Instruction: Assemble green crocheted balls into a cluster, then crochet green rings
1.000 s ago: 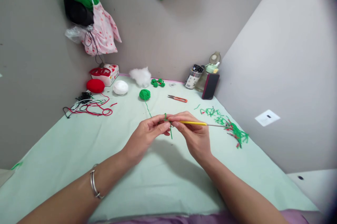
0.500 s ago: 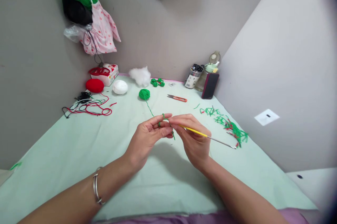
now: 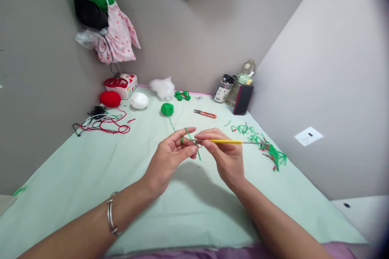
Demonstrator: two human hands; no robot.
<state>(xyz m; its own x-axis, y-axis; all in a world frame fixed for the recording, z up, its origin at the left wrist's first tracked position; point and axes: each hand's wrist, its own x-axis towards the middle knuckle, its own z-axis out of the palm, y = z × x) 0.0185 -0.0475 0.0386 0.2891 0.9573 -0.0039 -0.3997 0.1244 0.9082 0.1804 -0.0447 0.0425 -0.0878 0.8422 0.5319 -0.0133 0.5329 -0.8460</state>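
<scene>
My left hand [image 3: 172, 155] pinches green yarn [image 3: 199, 155] between thumb and fingers, with a strand looped over the raised index finger and another turn around a lower finger. From there the strand runs back to a small green yarn ball [image 3: 167, 109] on the table. In a pen-like grip, my right hand [image 3: 225, 157] holds a crochet hook [image 3: 226, 141] with a yellow handle and metal ends. Its working tip meets the yarn at the left fingertips; the exact stitch is too small to make out.
Orange-handled thread snips [image 3: 205, 114] lie behind my hands. Green and red yarn scraps [image 3: 270, 149] are scattered at right, near a phone [image 3: 243, 99] and a pen holder [image 3: 223, 90]. At left are a red yarn ball [image 3: 110, 99], a white ball [image 3: 139, 101] and loose strands [image 3: 106, 123].
The crochet hook has swung from slanting down to the right to nearly level. The yarn over my left index finger now stretches in a longer slanted line.
</scene>
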